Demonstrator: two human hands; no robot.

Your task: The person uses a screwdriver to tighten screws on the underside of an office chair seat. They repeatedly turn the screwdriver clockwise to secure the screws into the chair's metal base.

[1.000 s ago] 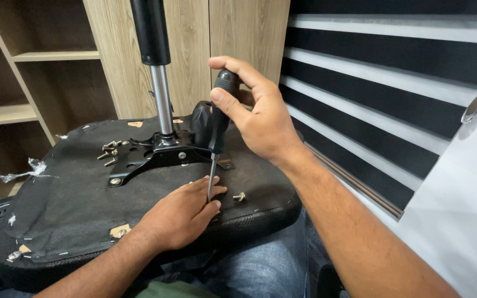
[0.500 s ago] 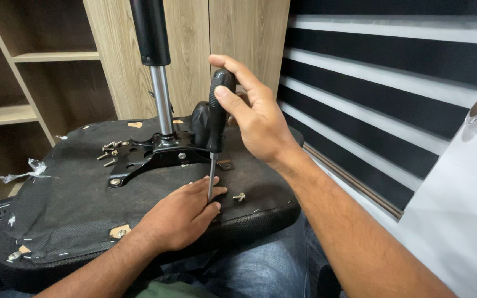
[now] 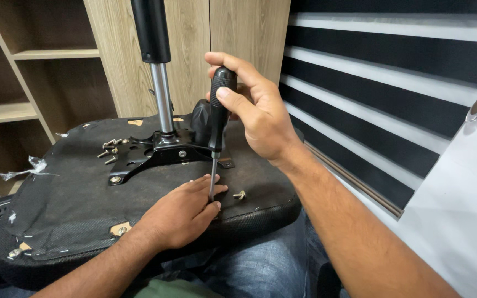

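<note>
Little has moved: the right hand (image 3: pixel 260 118) keeps its grip closed round the screwdriver (image 3: pixel 219 118) handle, shaft dropping toward 6 o'clock to the seat underside (image 3: pixel 73 204), where left hand (image 3: pixel 180 212) fingertips pinch it.

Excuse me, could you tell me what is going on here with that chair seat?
A person has an upturned office chair seat resting on their lap, its black metal mounting plate and gas lift column pointing up. The right hand grips a black-handled screwdriver upright, its tip down on the seat's underside. The left hand steadies the shaft near the tip. One loose bolt lies just beside it, and more bolts sit by the plate's far corner.
</note>
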